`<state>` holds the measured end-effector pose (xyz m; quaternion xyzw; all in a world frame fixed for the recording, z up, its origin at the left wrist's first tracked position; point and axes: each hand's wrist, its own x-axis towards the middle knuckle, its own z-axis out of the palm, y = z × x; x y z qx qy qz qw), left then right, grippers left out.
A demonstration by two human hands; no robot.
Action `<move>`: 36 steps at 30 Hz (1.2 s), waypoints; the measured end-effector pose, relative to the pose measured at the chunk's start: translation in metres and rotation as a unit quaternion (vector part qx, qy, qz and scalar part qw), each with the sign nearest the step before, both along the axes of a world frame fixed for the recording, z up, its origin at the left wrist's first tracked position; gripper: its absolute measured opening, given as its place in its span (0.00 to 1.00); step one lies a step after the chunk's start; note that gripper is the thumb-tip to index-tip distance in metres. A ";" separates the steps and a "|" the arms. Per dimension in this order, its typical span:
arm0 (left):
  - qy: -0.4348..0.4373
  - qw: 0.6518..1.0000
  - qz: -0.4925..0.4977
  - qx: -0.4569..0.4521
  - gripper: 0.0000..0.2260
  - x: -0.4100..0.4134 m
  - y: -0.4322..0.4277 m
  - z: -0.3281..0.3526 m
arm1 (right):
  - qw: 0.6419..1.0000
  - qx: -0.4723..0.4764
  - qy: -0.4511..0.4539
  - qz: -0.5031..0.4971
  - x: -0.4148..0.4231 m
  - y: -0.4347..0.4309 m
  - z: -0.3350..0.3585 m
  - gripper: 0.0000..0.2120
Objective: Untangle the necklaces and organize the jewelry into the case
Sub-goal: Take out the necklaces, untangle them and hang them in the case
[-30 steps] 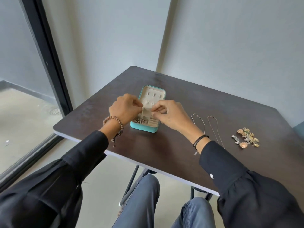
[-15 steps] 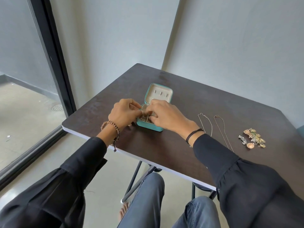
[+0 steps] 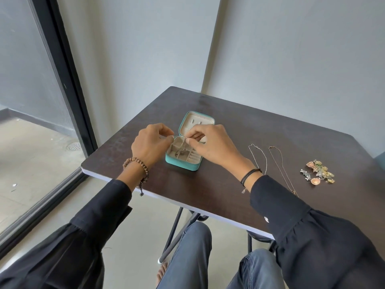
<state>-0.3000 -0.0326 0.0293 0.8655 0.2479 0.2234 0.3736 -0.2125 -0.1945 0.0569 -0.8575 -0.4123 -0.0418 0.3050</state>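
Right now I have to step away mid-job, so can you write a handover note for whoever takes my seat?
Hands: the right hand pinches a chain that hangs into a front-left compartment of the open teal case. The left hand is curled beside the case's left edge; I cannot tell if it holds anything.
Things: on the table, right of the right wrist, a silver necklace and a darker necklace lie stretched out and apart. An earring pile lies further right.
Done: those two look untangled.
Left: settle the chain, then pack both necklaces and the pile.
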 end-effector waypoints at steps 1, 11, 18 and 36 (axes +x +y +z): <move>-0.025 0.999 -0.019 -0.008 0.04 0.001 -0.003 0.005 | 0.999 0.033 0.028 0.005 0.001 -0.004 0.005 0.05; -0.112 0.933 -0.249 -0.234 0.21 0.011 -0.042 0.058 | 0.947 0.243 0.209 0.005 0.004 -0.048 0.070 0.04; -0.099 0.923 -0.290 -0.234 0.17 0.009 -0.070 0.075 | 0.925 0.288 0.249 0.011 0.000 -0.084 0.088 0.03; -0.121 0.916 -0.305 -0.231 0.13 0.020 -0.105 0.107 | 0.924 0.287 0.250 -0.038 -0.001 -0.139 0.093 0.03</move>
